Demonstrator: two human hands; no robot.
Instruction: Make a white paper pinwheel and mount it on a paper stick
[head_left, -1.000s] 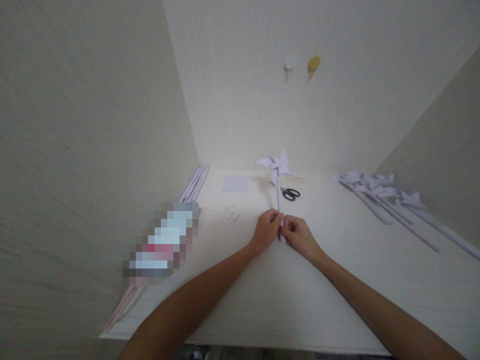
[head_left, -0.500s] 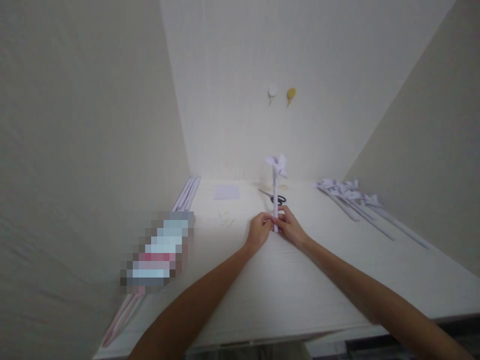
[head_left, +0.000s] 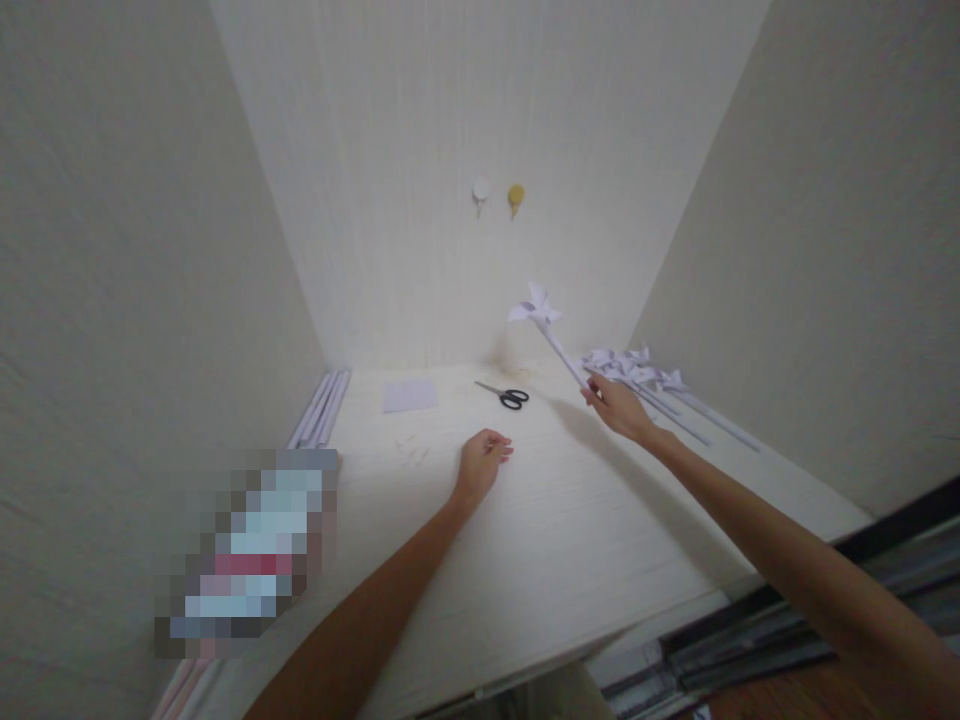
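Note:
My right hand [head_left: 619, 405] grips the lower end of a white paper pinwheel [head_left: 534, 310] on a rolled paper stick, held tilted up and to the left above the table. It is close to a pile of finished paper pinwheels [head_left: 637, 368] lying at the right back of the white table [head_left: 540, 540]. My left hand [head_left: 484, 462] hovers low over the table's middle with fingers loosely curled, holding nothing. Black-handled scissors [head_left: 506, 396] lie beyond it.
A pale square sheet of paper [head_left: 409, 394] lies at the back left. Several rolled paper sticks [head_left: 321, 408] lie along the left wall. Small paper scraps [head_left: 411, 450] sit near the left hand. Two round wall hooks [head_left: 496, 194] hang on the back wall. Walls close in on three sides.
Both hands held the pinwheel's stick upright at the table's middle. Now the left hand has let go, and the right hand has carried the pinwheel rightward toward the pile.

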